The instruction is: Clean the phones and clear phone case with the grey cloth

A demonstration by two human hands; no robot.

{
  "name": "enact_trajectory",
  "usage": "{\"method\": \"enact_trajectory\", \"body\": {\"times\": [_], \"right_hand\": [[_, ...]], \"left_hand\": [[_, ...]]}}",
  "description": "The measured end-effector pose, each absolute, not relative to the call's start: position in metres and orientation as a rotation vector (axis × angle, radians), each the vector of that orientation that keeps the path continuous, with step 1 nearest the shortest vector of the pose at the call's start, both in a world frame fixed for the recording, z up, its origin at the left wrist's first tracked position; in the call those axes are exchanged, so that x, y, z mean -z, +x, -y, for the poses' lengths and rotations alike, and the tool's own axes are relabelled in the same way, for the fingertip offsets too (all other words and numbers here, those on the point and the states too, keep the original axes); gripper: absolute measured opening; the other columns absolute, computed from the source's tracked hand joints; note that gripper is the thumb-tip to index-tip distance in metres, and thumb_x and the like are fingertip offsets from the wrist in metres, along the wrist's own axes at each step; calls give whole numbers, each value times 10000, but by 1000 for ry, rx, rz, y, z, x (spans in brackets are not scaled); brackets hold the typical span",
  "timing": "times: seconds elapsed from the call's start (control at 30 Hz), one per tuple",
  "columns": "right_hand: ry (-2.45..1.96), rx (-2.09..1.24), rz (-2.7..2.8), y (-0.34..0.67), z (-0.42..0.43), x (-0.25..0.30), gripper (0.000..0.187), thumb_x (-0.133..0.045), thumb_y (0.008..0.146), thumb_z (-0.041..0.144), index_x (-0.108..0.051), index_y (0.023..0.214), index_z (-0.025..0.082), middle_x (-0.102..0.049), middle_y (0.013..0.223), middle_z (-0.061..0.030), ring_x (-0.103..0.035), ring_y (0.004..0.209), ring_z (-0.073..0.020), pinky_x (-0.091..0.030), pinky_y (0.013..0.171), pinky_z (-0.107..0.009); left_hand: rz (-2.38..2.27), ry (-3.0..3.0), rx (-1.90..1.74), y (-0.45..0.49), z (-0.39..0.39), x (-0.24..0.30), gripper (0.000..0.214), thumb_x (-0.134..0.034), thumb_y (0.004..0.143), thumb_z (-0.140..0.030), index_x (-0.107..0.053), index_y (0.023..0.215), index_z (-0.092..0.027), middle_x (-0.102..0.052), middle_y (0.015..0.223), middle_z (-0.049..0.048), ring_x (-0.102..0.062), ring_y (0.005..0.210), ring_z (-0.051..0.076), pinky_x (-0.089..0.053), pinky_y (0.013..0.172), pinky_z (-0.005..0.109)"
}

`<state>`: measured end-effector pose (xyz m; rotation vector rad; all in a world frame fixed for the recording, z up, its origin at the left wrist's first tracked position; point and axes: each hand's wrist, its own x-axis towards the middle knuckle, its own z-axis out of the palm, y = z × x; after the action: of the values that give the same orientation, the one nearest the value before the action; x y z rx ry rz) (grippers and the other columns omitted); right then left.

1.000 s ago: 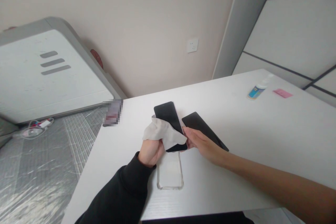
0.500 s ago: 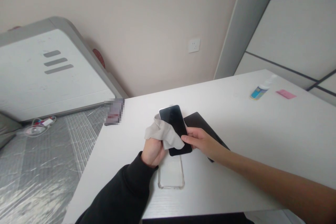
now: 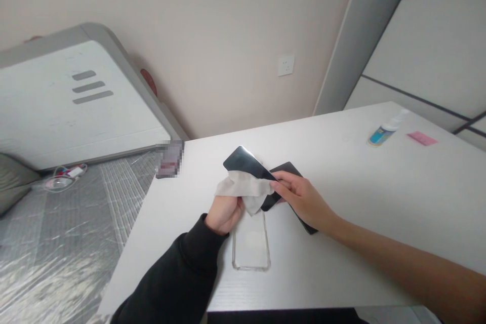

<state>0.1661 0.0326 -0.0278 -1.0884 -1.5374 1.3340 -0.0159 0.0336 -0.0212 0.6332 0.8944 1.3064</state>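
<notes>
A black smartphone [image 3: 246,161] is held above the table, tilted, with its dark glass face showing. My right hand [image 3: 299,195] grips its right edge between thumb and fingers. My left hand [image 3: 224,212] is closed on a light grey cloth [image 3: 243,186], which lies across the phone's lower left part and hides some of it. Most of the left fingers are covered by the cloth. Below the hands a clear phone case [image 3: 251,248] lies flat on the table. Behind my right hand rests a flat dark object [image 3: 289,167], partly hidden by the hand and phone.
On the white table [image 3: 341,263], a spray bottle [image 3: 383,133] lies at the far right beside a pink slip [image 3: 422,138]. A blurred-out item [image 3: 169,159] sits at the left back corner. A wall socket [image 3: 286,66] is above the back edge.
The phone has turned and tilted, its top end swinging left. The cloth has shifted across it, and my right hand has moved slightly right. The camera view has shifted a little.
</notes>
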Motion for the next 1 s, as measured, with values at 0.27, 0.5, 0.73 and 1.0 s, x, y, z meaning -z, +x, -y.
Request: {"method": "enact_trajectory", "body": {"times": [0.27,0.5,0.73,1.0], "right_hand": [[-1067,-1399,1539,166,-27,28,385,-670,896,513,-724,1124,208,-766,829,-43,-725,785,-262,-580,685,-363],[-1105,-1242,1553,168,-31,29,325,-611,934,488,-747,1063,222,-754,853,-40,-678,733,-225,-518,630,-326],[-1049,-1320,1497,169,-32,24,346,-645,914,498,-712,1098,213,-758,899,-36,-701,783,-216,-545,679,-322],[-959,-1369,1476,164,-25,30,331,-676,926,423,-675,1187,220,-783,1118,-71,-745,1011,-260,-595,902,-414]], "left_hand": [[-900,648,-1510,-28,-48,0,329,-848,759,-254,-734,1064,-205,-800,1027,57,-734,1059,265,-572,966,377],[-906,646,-1331,-23,-39,20,347,-894,677,-171,-751,993,-182,-797,1009,56,-695,1142,268,-528,1035,364],[-916,666,-1268,-20,-37,24,275,-911,674,-292,-752,853,-155,-796,966,69,-689,1129,285,-508,1038,396],[-963,683,-1336,-24,-40,22,257,-896,701,-263,-750,897,-182,-791,1011,68,-670,1143,276,-491,1038,382]]}}
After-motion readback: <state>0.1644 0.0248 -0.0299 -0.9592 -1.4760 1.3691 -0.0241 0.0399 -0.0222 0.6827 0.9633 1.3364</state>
